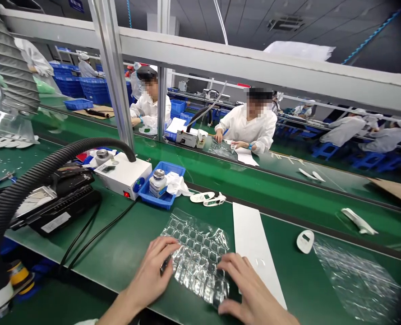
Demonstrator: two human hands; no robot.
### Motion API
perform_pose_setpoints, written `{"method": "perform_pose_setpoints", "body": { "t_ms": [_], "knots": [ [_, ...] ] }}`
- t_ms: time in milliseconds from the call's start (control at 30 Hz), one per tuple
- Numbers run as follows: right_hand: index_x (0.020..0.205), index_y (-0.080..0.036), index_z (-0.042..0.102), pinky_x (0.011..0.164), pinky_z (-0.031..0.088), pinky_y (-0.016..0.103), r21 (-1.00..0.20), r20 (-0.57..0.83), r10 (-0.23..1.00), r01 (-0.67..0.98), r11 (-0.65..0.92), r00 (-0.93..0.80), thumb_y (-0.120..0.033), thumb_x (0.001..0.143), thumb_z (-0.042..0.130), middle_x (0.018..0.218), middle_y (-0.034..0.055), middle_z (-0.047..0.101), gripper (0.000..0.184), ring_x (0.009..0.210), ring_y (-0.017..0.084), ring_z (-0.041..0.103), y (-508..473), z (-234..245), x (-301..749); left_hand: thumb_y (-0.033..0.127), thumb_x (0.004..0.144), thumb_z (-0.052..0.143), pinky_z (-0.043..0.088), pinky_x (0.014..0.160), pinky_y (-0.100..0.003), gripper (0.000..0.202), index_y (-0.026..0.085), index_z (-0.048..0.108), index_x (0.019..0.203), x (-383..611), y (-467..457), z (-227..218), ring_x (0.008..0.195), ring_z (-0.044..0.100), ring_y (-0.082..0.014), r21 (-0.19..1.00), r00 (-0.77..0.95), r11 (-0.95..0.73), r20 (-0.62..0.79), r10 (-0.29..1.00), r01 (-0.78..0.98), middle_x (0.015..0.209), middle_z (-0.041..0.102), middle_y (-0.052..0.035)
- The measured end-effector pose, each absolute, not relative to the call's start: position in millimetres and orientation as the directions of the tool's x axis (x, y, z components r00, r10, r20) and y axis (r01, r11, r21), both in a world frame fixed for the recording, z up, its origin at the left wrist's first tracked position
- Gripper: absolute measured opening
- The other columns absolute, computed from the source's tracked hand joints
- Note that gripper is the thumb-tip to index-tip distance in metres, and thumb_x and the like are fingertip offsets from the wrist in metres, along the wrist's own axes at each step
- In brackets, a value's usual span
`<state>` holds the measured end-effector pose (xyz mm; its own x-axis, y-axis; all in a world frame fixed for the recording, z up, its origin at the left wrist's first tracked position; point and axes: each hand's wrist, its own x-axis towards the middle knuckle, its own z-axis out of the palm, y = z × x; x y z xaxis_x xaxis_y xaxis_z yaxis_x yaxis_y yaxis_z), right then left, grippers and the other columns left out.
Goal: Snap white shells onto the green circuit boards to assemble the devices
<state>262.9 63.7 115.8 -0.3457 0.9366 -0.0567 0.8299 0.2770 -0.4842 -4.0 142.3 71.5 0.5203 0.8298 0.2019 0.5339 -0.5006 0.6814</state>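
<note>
A clear plastic blister tray with many small square pockets lies on the green bench in front of me. My left hand rests on its left edge, fingers curled, with a thin dark tool between thumb and fingers. My right hand presses on the tray's right lower part, fingers bent down onto the plastic. A long white paper strip lies just right of the tray, partly under my right hand.
A white machine, a blue bin with a jar and cloth, and a black ribbed hose stand to the left. White plastic parts and another clear tray lie to the right. People in white coats work beyond the conveyor.
</note>
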Motion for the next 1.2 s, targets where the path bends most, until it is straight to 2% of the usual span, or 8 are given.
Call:
{"method": "perform_pose_setpoints", "body": {
  "t_ms": [33, 133, 233, 400, 600, 767, 933, 1200],
  "knots": [
    [0.118, -0.028, 0.048, 0.084, 0.044, 0.038, -0.475, -0.078, 0.931, 0.834, 0.279, -0.356, -0.036, 0.082, 0.072, 0.12, 0.0067, 0.05, 0.044, 0.103, 0.028, 0.049, 58, 114, 259, 0.011, 0.089, 0.039, 0.04, 0.107, -0.046, 0.04, 0.03, 0.05, 0.122, -9, 148, 72, 0.122, 0.049, -0.0203, 0.662, 0.559, -0.522, 0.184, 0.809, 0.538, 0.127, 0.056, -0.0026],
    [0.097, -0.025, 0.053, 0.076, 0.041, 0.038, -0.452, -0.036, 0.936, 0.842, 0.296, -0.349, -0.017, 0.093, 0.052, 0.105, 0.0048, 0.055, 0.008, 0.09, 0.025, 0.051, 56, 106, 249, 0.013, 0.087, 0.043, 0.036, 0.111, -0.048, 0.046, 0.032, 0.043, 0.13, -14, 159, 73, 0.13, 0.043, -0.0211, 0.605, 0.639, -0.578, 0.144, 0.756, 0.548, 0.134, 0.054, -0.0011],
    [0.083, -0.022, 0.048, 0.071, 0.04, 0.035, -0.551, 0.089, 0.965, 0.795, 0.255, -0.247, -0.015, 0.098, 0.035, 0.088, 0.0033, 0.055, 0.021, 0.078, 0.021, 0.049, 63, 97, 251, 0.027, 0.091, 0.047, 0.036, 0.11, -0.051, 0.039, 0.032, 0.044, 0.129, -12, 163, 71, 0.126, 0.048, -0.023, 0.568, 0.657, -0.596, 0.124, 0.744, 0.568, 0.13, 0.058, -0.0023],
    [0.091, -0.023, 0.052, 0.062, 0.039, 0.029, -0.759, 0.08, 0.997, 0.649, 0.05, 0.016, -0.028, 0.1, 0.039, 0.081, 0.0019, 0.056, 0.017, 0.07, 0.019, 0.05, 73, 86, 269, 0.025, 0.094, 0.042, 0.044, 0.096, -0.043, 0.026, 0.03, 0.058, 0.113, -6, 172, 70, 0.108, 0.057, -0.0215, 0.577, 0.608, -0.576, 0.166, 0.776, 0.579, 0.116, 0.064, -0.0026],
    [0.08, -0.021, 0.053, 0.061, 0.038, 0.029, -0.702, 0.112, 0.994, 0.708, 0.077, 0.002, -0.027, 0.097, 0.042, 0.082, 0.0022, 0.055, 0.021, 0.069, 0.018, 0.051, 86, 77, 281, 0.034, 0.096, 0.036, 0.044, 0.08, -0.039, 0.029, 0.024, 0.063, 0.097, 3, 208, 82, 0.089, 0.059, -0.0212, 0.604, 0.562, -0.532, 0.162, 0.811, 0.594, 0.093, 0.067, -0.0034],
    [0.095, -0.022, 0.055, 0.062, 0.04, 0.029, -0.72, 0.082, 0.995, 0.694, 0.023, 0.052, -0.022, 0.095, 0.044, 0.08, 0.0014, 0.058, 0.011, 0.07, 0.019, 0.054, 97, 71, 286, 0.046, 0.088, 0.053, 0.044, 0.089, -0.036, 0.024, 0.031, 0.062, 0.105, 4, 221, 86, 0.101, 0.058, -0.0197, 0.622, 0.644, -0.578, 0.15, 0.75, 0.528, 0.106, 0.065, 0.0],
    [0.087, -0.021, 0.055, 0.063, 0.04, 0.03, -0.581, 0.167, 0.986, 0.808, 0.102, -0.004, -0.019, 0.097, 0.041, 0.088, 0.0047, 0.057, 0.017, 0.074, 0.02, 0.054, 100, 69, 288, 0.029, 0.095, 0.041, 0.044, 0.083, -0.035, 0.021, 0.026, 0.059, 0.106, 6, 224, 77, 0.091, 0.059, -0.0182, 0.568, 0.665, -0.639, 0.202, 0.719, 0.519, 0.095, 0.065, -0.0017],
    [0.087, -0.015, 0.062, 0.064, 0.033, 0.032, -0.191, 0.334, 0.913, 0.931, 0.31, -0.235, -0.003, 0.094, 0.033, 0.081, 0.0066, 0.054, 0.033, 0.07, 0.02, 0.046, 100, 63, 290, 0.01, 0.093, 0.038, 0.043, 0.085, -0.035, 0.029, 0.021, 0.064, 0.098, 4, 224, 72, 0.095, 0.056, -0.0184, 0.403, 0.749, -0.775, 0.264, 0.607, 0.486, 0.097, 0.065, -0.0041]
  ]
}}
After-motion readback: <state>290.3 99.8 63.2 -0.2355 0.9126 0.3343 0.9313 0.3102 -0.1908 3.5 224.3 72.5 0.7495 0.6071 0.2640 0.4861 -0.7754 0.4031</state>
